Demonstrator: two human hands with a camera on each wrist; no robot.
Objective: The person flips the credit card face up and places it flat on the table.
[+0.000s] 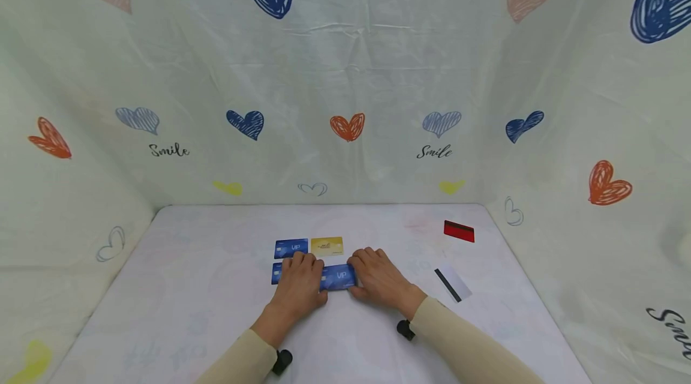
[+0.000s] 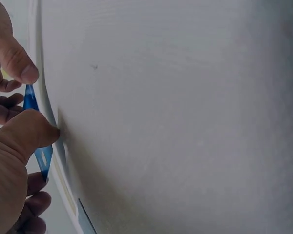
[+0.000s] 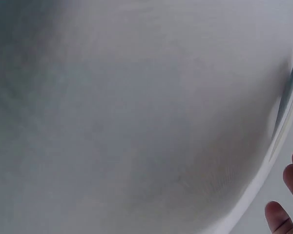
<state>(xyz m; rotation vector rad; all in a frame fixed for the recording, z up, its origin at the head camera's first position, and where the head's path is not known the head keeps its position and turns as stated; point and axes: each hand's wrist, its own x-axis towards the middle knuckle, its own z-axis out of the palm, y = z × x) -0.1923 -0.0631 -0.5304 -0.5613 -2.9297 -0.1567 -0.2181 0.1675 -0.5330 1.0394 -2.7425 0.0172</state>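
Between my two hands a blue card printed "VIP" lies flat in the head view, face up. At its left edge my left hand pinches it between thumb and curled fingers. My right hand grips the right edge the same way. In the left wrist view both thumbs sit on the near side of the blue card. Partly covered by my left hand is a second blue card. Just beyond lie another blue VIP card and a gold card, side by side.
To the right, a red card with a dark stripe lies near the table's far corner. A white card with a black stripe is nearer my right forearm. Heart-printed cloth walls stand behind and beside the white table.
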